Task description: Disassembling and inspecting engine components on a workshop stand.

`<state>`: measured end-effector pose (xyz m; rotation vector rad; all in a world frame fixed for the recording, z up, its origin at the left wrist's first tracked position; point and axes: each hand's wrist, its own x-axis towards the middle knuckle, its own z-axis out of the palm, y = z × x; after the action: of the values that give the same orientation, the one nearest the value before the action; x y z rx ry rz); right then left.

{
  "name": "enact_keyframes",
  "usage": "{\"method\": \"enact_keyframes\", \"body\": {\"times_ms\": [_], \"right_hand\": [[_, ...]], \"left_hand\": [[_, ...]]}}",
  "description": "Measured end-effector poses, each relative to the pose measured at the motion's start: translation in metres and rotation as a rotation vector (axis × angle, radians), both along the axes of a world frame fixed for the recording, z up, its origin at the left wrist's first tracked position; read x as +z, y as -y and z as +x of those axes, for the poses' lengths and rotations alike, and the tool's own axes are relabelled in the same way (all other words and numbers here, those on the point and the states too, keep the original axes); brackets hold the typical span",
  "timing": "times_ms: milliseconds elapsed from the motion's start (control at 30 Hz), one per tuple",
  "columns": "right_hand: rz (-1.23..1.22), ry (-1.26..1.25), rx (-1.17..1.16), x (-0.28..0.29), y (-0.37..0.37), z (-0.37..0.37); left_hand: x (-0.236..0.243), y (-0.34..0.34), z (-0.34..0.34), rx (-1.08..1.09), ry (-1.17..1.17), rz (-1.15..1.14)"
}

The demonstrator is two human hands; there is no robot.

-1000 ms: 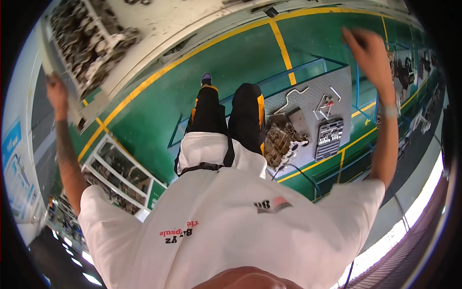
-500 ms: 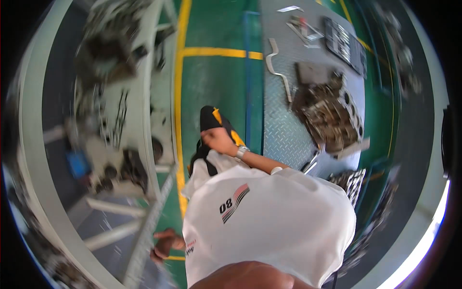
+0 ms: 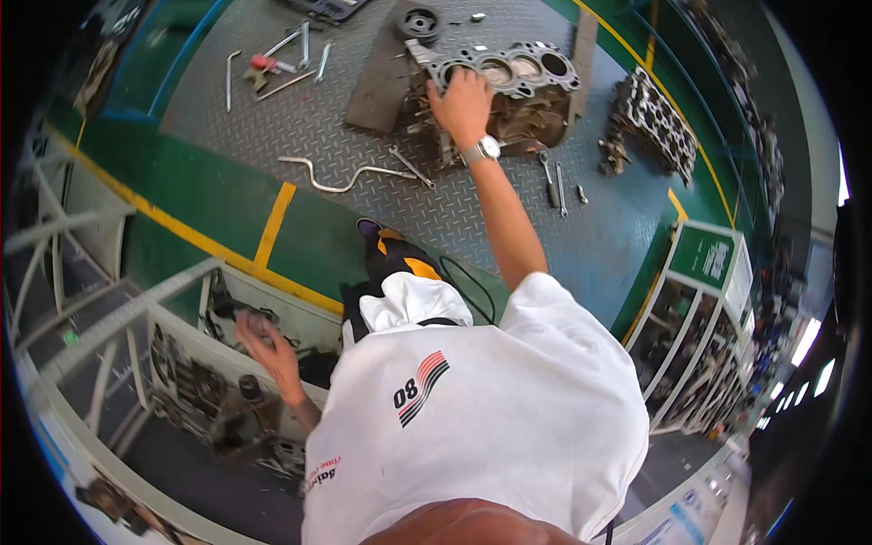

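My right hand (image 3: 461,107), with a silver wristwatch (image 3: 481,149), rests on the left end of an engine block (image 3: 527,113). Its thumb is spread and its fingers reach over the leftmost cylinder bore; the fingertips are partly hidden. Several round bores show along the block's bright top face. Away from the bench, my left hand (image 3: 268,352) hangs at the lower left with fingers apart, somewhat blurred. Behind its fingertips lie the grey parts of a shelf, and nothing is plainly held. A dark plate (image 3: 377,95) lies left of the block.
On the checker-plate bench (image 3: 300,118) lie a bent rod (image 3: 341,186), wrenches (image 3: 560,191), a red-handled tool (image 3: 263,62) and a pulley (image 3: 420,24). A cylinder head (image 3: 654,127) sits to the right. White-framed racks (image 3: 186,272) with metal parts stand left, and another rack (image 3: 695,318) at right.
My view has turned to the right, bringing the bench to the front. My right hand has gone from in front of my body to the engine block. My left hand has swung forward.
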<state>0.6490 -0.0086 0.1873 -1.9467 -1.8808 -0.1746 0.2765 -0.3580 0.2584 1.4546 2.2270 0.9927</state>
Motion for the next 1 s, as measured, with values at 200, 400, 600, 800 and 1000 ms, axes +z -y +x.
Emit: {"method": "enact_keyframes", "body": {"times_ms": [200,400,600,800,1000], "right_hand": [[-0.374,0.054,-0.070,-0.017,-0.008,0.010],[-0.401,-0.013,0.086,-0.003,0.051,0.041],[-0.405,-0.010,-0.156,0.003,0.134,0.079],[-0.428,-0.161,-0.428,-0.004,0.144,0.118],[-0.439,-0.217,-0.347,-0.006,0.149,0.142]], "left_hand": [[-0.003,-0.244,0.025,-0.670,0.067,-0.043],[-0.037,-0.412,0.165,-1.258,-0.181,0.264],[-0.165,-0.377,0.218,-1.399,0.141,-0.244],[-0.147,-0.322,0.260,-1.243,0.377,-0.181],[-0.142,-0.304,0.278,-1.130,0.375,-0.315]]}}
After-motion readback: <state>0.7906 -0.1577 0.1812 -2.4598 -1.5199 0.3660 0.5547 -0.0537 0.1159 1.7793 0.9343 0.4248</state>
